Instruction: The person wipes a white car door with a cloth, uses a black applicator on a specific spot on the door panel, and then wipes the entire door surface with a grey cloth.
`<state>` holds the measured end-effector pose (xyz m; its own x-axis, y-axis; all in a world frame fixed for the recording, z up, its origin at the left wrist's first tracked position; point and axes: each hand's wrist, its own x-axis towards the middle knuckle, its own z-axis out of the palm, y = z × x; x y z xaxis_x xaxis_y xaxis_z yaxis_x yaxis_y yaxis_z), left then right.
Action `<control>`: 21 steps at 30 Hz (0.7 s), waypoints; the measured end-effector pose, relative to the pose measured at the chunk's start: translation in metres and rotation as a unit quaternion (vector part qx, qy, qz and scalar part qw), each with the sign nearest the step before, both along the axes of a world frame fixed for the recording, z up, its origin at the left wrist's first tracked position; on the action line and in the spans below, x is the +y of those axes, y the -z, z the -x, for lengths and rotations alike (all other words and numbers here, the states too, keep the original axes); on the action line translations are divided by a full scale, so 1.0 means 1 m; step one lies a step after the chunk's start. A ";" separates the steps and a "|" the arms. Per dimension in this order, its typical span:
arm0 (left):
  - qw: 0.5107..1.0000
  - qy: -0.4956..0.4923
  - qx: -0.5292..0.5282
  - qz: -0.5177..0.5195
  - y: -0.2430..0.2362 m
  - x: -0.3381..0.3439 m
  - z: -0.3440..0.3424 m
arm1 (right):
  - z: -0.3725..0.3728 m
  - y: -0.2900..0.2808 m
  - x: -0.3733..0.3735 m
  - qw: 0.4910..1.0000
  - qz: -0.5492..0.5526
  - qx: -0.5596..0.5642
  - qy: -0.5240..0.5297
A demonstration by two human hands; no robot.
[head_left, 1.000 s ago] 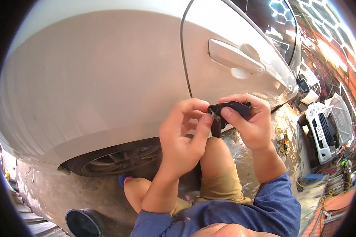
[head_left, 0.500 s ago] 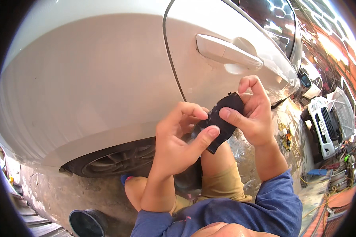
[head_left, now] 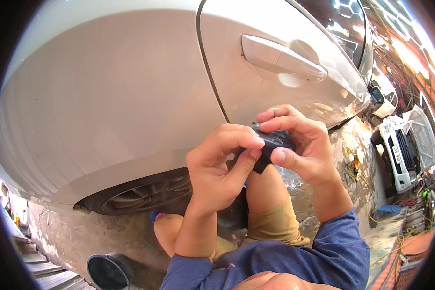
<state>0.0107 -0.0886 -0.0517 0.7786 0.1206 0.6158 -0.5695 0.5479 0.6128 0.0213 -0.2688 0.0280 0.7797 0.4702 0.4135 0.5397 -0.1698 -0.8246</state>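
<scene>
Between my hands is a thin, dark, bendy sheet of sandpaper (head_left: 277,140), folded or curled, with a wet-looking sheen. Thumb and forefinger of my left hand (head_left: 209,166) pinch its left edge. Around its right side curve the fingers of my right hand (head_left: 313,145), with the thumb in front near the lower right edge. My palms hide part of the sheet. It is held in front of a white car's side panel (head_left: 106,96), below the door handle (head_left: 282,57) and apart from the paint.
A wheel (head_left: 145,193) sits under the car at my left knee. On the wet floor stands a dark bucket (head_left: 108,271) at lower left. Cables (head_left: 350,162) lie to the right, near another white car (head_left: 398,154) with its front showing.
The sandpaper has turned and curled from a flatter, broader shape. My left fingers have closed into a pinch on it, and my right fingers have come down over its upper edge.
</scene>
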 end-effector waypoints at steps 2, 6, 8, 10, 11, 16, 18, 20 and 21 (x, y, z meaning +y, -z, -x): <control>0.996 -0.055 -0.069 0.020 0.000 -0.003 -0.004 | 0.004 0.001 0.003 0.999 -0.037 0.034 -0.015; 0.944 -0.303 -0.104 -0.076 -0.003 -0.009 -0.001 | 0.008 0.002 0.010 0.990 0.006 -0.134 0.034; 0.903 -0.392 -0.066 -0.164 -0.005 -0.009 0.008 | 0.011 0.006 0.015 0.979 0.016 -0.200 0.040; 0.951 -0.288 -0.050 -0.105 -0.006 -0.010 0.013 | 0.014 0.010 0.018 0.961 0.023 -0.269 0.063; 0.984 -0.173 -0.009 -0.035 -0.007 -0.011 0.015 | 0.015 0.011 0.019 0.961 0.005 -0.268 0.063; 0.991 -0.094 0.082 0.037 -0.006 -0.014 0.024 | 0.020 0.013 0.020 0.966 -0.003 -0.249 0.066; 0.993 -0.076 0.083 0.042 -0.005 -0.014 0.023 | 0.024 0.012 0.021 0.986 -0.060 -0.141 0.061; 0.995 -0.079 0.057 0.028 -0.004 -0.012 0.021 | 0.026 0.008 0.022 0.989 -0.083 -0.091 0.083; 0.996 -0.080 0.042 0.014 -0.004 -0.011 0.020 | 0.026 0.005 0.022 0.989 -0.091 -0.067 0.090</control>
